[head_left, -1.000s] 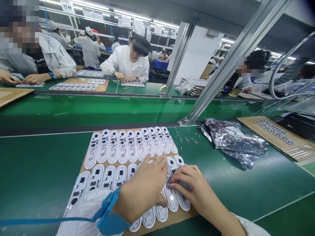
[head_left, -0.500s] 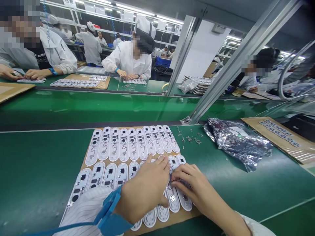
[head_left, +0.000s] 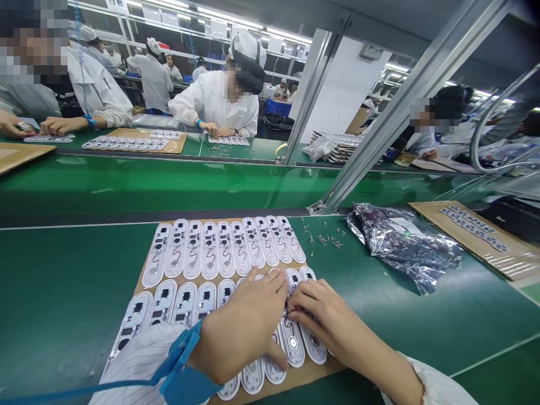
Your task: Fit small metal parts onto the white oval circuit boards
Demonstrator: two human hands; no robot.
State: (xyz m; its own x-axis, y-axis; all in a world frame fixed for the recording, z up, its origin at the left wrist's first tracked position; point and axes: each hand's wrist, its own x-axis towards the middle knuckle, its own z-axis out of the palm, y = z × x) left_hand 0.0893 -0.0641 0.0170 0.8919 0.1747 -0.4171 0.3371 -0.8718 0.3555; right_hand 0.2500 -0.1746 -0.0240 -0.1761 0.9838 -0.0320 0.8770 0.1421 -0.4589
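Note:
Two rows of white oval panels with small circuit boards, dark wires and round metal discs lie on a cardboard sheet (head_left: 142,274). My left hand (head_left: 244,323) rests over the near row, fingers stretched out and thumb apart, hiding several panels. A blue wrist strap (head_left: 185,368) is round that wrist. At the right of the near row, my right hand (head_left: 323,318) has its fingertips pinched close to the wires of one panel (head_left: 294,346). What sits between those fingertips is too small to make out. Another panel (head_left: 315,350) lies partly under this hand.
Small loose metal parts (head_left: 327,241) are scattered on the green table (head_left: 59,292) beyond the sheet. A silvery plastic bag (head_left: 407,242) and another cardboard sheet (head_left: 512,261) with small boards are at right. A metal post (head_left: 375,143) slants ahead; co-workers sit across the divider.
The view has shifted very slightly. Both hands stay at the same panels, with the right fingertips moved a little along the wires.

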